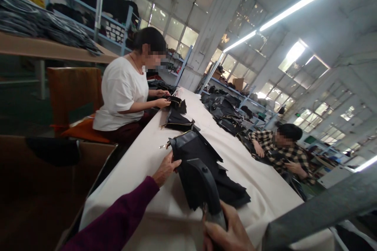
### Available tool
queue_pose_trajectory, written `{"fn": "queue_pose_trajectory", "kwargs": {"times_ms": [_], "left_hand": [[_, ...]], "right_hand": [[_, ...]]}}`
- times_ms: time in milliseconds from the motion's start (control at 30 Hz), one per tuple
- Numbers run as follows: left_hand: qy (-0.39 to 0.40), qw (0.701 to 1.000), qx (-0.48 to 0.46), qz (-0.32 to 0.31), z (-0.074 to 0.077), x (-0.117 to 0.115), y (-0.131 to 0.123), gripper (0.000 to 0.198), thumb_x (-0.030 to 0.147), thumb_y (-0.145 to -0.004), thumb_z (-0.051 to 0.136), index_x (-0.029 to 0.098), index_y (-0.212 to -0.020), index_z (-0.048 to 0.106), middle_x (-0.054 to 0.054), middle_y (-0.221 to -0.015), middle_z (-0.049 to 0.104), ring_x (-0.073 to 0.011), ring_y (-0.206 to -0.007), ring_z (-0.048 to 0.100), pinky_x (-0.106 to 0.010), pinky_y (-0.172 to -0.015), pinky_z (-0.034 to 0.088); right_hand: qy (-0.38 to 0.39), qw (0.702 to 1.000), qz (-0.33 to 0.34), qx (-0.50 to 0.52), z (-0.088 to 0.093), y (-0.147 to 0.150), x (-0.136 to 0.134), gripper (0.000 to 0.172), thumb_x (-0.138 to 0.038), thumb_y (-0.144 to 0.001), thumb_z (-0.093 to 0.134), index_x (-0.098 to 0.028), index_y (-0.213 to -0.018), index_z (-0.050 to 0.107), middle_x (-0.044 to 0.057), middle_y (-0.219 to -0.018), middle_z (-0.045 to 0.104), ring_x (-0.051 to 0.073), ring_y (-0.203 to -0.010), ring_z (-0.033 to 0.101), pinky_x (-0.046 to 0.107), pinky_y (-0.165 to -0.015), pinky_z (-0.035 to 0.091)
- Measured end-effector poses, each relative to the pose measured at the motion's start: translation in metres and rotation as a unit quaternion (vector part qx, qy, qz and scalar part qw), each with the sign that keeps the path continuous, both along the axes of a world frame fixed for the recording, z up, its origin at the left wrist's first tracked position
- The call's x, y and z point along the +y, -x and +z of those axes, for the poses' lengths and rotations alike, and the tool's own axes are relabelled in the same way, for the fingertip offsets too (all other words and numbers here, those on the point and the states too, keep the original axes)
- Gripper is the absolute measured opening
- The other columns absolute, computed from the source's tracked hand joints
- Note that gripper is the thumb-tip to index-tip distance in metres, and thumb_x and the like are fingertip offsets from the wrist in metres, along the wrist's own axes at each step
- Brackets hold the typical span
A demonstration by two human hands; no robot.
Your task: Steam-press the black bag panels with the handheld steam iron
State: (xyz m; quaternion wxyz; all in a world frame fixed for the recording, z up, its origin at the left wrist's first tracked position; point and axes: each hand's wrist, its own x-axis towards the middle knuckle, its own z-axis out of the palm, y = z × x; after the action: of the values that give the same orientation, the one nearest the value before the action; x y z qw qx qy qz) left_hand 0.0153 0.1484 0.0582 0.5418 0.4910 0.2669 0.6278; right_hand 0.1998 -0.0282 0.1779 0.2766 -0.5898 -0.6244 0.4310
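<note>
My left hand, in a dark purple sleeve, grips the edge of a black fabric piece with a zipper. The piece lies on a white-covered worktable, and a metal zipper pull sticks out at its left end. My right hand is at the bottom of the view, closed around a curved black tool handle. A small metal tip shows near my fingers. The tool's other parts are hidden.
A co-worker in a white shirt handles zippered black pieces across the table. Another in a checked shirt leans beside a black pile. A cardboard box stands at lower left, a grey bar crosses lower right.
</note>
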Motion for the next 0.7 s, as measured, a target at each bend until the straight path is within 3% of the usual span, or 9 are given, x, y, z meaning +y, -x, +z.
{"fn": "queue_pose_trajectory", "kwargs": {"times_ms": [67, 167, 367, 567, 700], "left_hand": [[-0.012, 1.000, -0.002, -0.024, 0.001, -0.001, 0.003, 0.044, 0.029, -0.078, 0.059, 0.018, -0.119, 0.045, 0.003, -0.071, 0.047, -0.0099, -0.055, 0.040, -0.020, -0.047, 0.035], [-0.041, 0.998, -0.007, -0.055, 0.004, -0.002, 0.006, 0.041, 0.032, -0.081, 0.057, 0.017, -0.116, 0.046, 0.003, -0.072, 0.045, -0.0093, -0.055, 0.037, -0.020, -0.048, 0.034], [-0.060, 0.997, 0.021, -0.035, 0.008, -0.003, 0.010, 0.042, 0.034, -0.079, 0.055, 0.011, -0.113, 0.045, 0.000, -0.074, 0.045, -0.0106, -0.056, 0.037, -0.023, -0.048, 0.033], [-0.098, 0.992, 0.070, -0.027, 0.013, -0.009, 0.011, 0.029, 0.028, -0.082, 0.050, 0.013, -0.107, 0.049, -0.001, -0.076, 0.049, -0.0126, -0.060, 0.041, -0.024, -0.049, 0.034], [-0.093, 0.994, 0.062, -0.015, 0.003, -0.003, 0.010, 0.021, 0.027, -0.080, 0.049, 0.016, -0.098, 0.048, 0.000, -0.072, 0.045, -0.0117, -0.056, 0.040, -0.023, -0.047, 0.036]], "right_hand": [[-0.004, 0.998, 0.043, 0.045, -0.004, 0.015, 0.023, 0.029, -0.034, -0.074, 0.060, -0.013, -0.092, 0.052, -0.002, -0.052, 0.054, 0.015, -0.049, 0.056, 0.027, -0.056, 0.051], [-0.035, 0.993, 0.079, 0.075, -0.012, 0.030, 0.051, 0.018, -0.028, -0.077, 0.058, -0.012, -0.084, 0.053, -0.001, -0.053, 0.056, 0.012, -0.046, 0.053, 0.025, -0.052, 0.049], [-0.029, 0.990, 0.094, 0.102, -0.010, 0.047, 0.082, 0.018, -0.028, -0.078, 0.058, -0.011, -0.081, 0.053, -0.001, -0.051, 0.054, 0.013, -0.045, 0.055, 0.025, -0.050, 0.049], [-0.086, 0.989, 0.079, 0.087, 0.006, 0.060, 0.096, 0.020, -0.030, -0.080, 0.059, -0.011, -0.084, 0.054, -0.001, -0.055, 0.055, 0.012, -0.049, 0.056, 0.024, -0.052, 0.051], [-0.051, 0.992, 0.083, 0.083, -0.003, 0.060, 0.085, 0.017, -0.026, -0.079, 0.057, -0.011, -0.085, 0.054, -0.001, -0.054, 0.055, 0.012, -0.046, 0.055, 0.025, -0.050, 0.050]]}}
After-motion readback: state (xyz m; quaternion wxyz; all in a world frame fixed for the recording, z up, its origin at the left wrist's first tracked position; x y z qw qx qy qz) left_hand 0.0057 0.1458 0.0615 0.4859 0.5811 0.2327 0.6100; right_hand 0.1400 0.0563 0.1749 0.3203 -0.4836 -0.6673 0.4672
